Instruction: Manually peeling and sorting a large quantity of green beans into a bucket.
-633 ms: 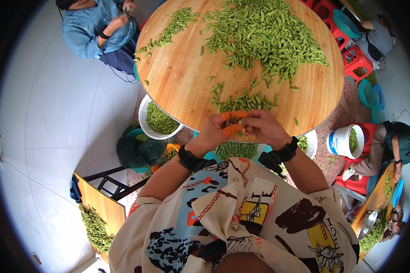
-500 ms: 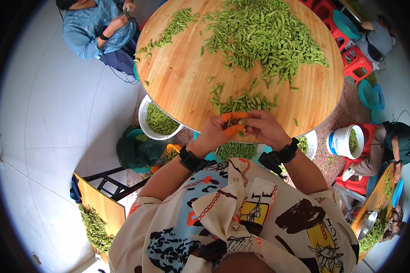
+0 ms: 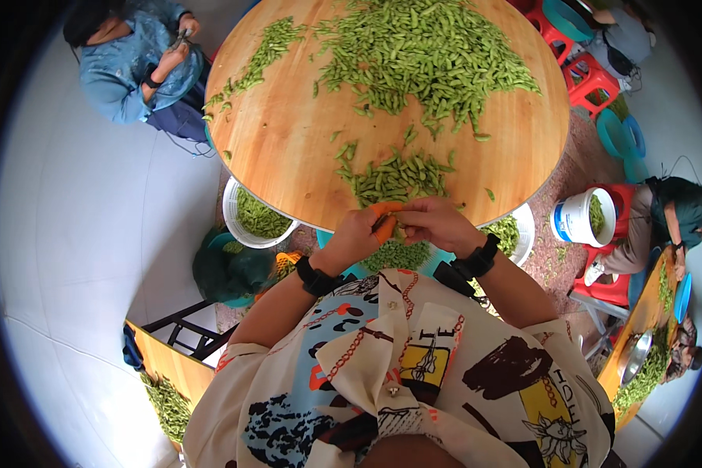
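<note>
My left hand (image 3: pixel 355 238), with orange covers on its thumb and finger, is closed at the near edge of the round wooden table (image 3: pixel 288 171). Between its covered fingertips is something small and dark that I cannot make out. Against it my right hand (image 3: pixel 442 224) is pinched on what looks like a green soybean pod, mostly hidden by the fingers. Just beyond both hands lies a small pile of green soybean pods (image 3: pixel 398 178). Below them, a teal basin (image 3: pixel 442 255) holds shelled green beans (image 3: pixel 398 256).
A large heap of pods (image 3: pixel 437 58) covers the table's far part. White baskets (image 3: pixel 230 204) of pods stand below the edge on both sides. A white bucket (image 3: pixel 573 222) and red stools (image 3: pixel 593 82) are at the right. Co-workers sit far left (image 3: pixel 136 66) and right (image 3: pixel 671 210).
The view has shifted, so the table sits further left and lower. My hands have drawn closer together at the fingertips, still working at the table edge.
</note>
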The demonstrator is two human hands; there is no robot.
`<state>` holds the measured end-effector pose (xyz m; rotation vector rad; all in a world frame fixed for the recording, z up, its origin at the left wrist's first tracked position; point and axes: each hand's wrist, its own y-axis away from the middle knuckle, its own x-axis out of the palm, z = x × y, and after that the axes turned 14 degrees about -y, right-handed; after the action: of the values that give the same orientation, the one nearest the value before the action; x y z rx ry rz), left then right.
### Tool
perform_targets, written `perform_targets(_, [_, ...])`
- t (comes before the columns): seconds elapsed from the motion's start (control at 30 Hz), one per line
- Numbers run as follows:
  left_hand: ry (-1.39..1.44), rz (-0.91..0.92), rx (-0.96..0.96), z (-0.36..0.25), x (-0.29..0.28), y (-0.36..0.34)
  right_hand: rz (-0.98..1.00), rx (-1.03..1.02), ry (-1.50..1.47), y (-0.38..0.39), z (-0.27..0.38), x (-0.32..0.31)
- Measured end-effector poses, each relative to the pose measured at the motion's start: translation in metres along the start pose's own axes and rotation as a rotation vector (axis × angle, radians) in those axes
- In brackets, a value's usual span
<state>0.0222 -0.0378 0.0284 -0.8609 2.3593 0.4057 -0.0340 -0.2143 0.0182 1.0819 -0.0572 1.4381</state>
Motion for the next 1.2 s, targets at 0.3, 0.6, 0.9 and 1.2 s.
perform_targets(0.3, [-0.095,0.308,-0.026,0.047,0.016,0.01,-0.262,-0.052,0.525,0.053,0.016,-0.087])
perform_targets(0.6, [-0.281,0.437,0.033,0.113,0.048,0.033,-0.501,-0.294,1.164,0.075,0.014,-0.147])
perform_targets(0.9, [0.21,0.573,-0.374,0.052,0.02,0.014,-0.553,-0.83,1.17,-0.033,-0.002,-0.107])
perform_targets(1.2, [0.429,0.514,-0.463,0.046,0.008,0.017,-0.596,-0.591,1.086,-0.042,0.003,-0.116])
